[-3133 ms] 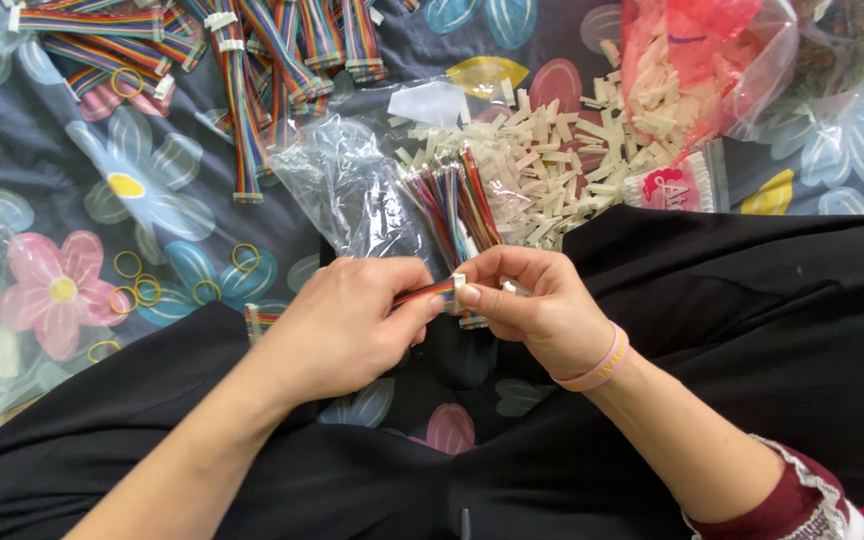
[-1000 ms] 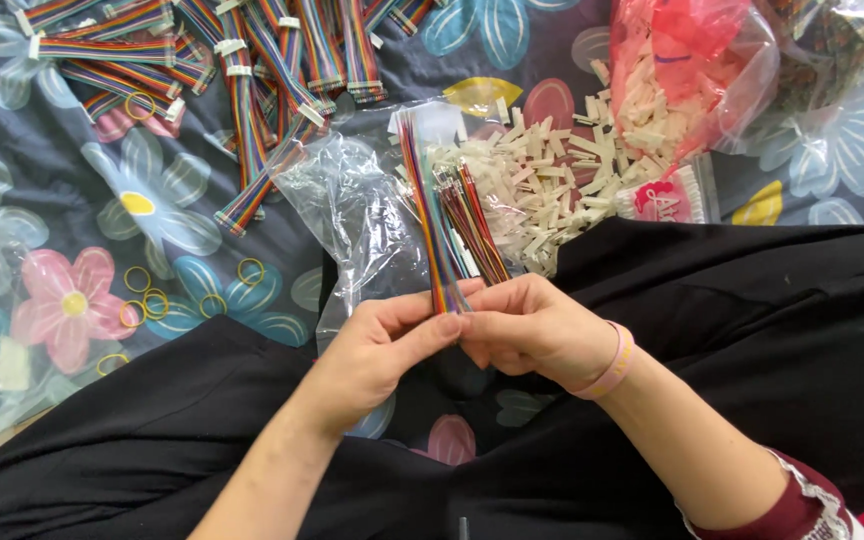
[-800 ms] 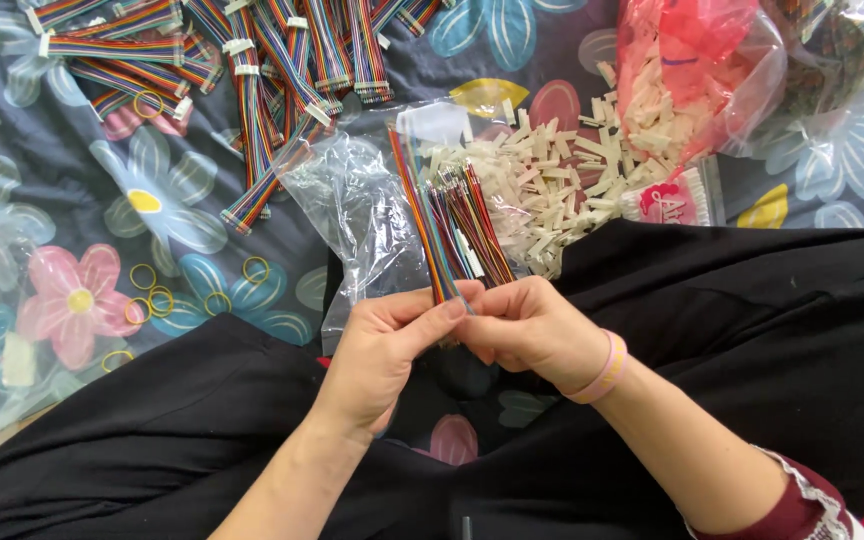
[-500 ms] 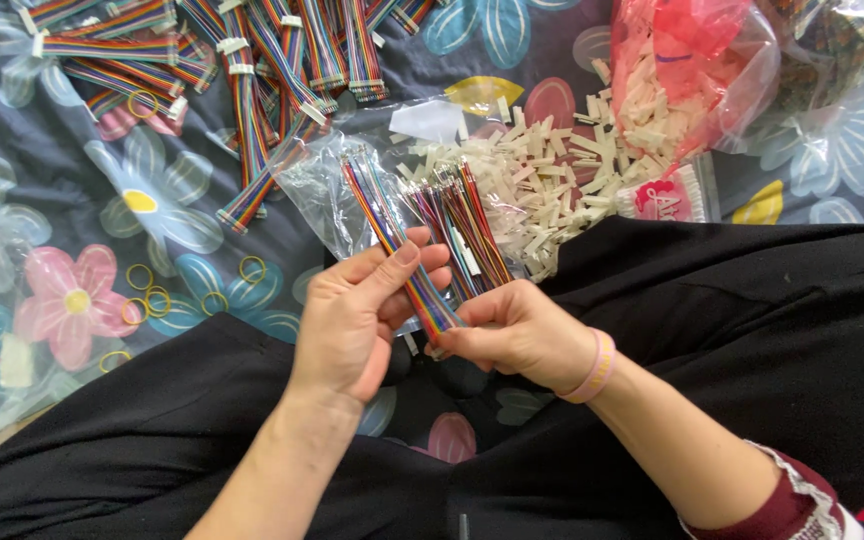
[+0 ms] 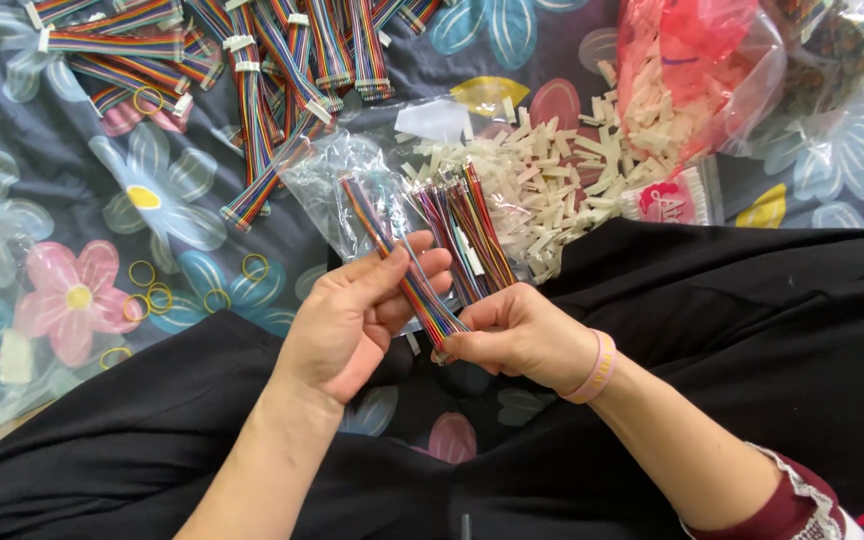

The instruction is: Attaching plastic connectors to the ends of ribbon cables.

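Left hand: our left hand [image 5: 352, 320] lies palm up, its fingers loosely curled under the rainbow ribbon cable [image 5: 404, 268], which rests across the fingertips.
Right hand: our right hand [image 5: 517, 335] has thumb and forefinger pressed together on the cable's lower end, just right of the left palm; a pink wristband [image 5: 600, 366] sits on that wrist.
Cable: it slants up and away from the pinch, its far end over a clear plastic bag [image 5: 337, 180].
Loose bundle: more multicoloured wires [image 5: 467, 235] stand just right of the held cable, above our right knuckles; we cannot tell whether our fingers touch them.
Beyond the grip: a heap of white connectors [image 5: 542, 185], a red plastic bag [image 5: 692, 70] further right.
Far left of the grip: finished cables [image 5: 252, 60] and yellow rubber bands [image 5: 152, 295] on the flowered cloth [image 5: 72, 200].
Below: black fabric [image 5: 752, 330] over our lap.
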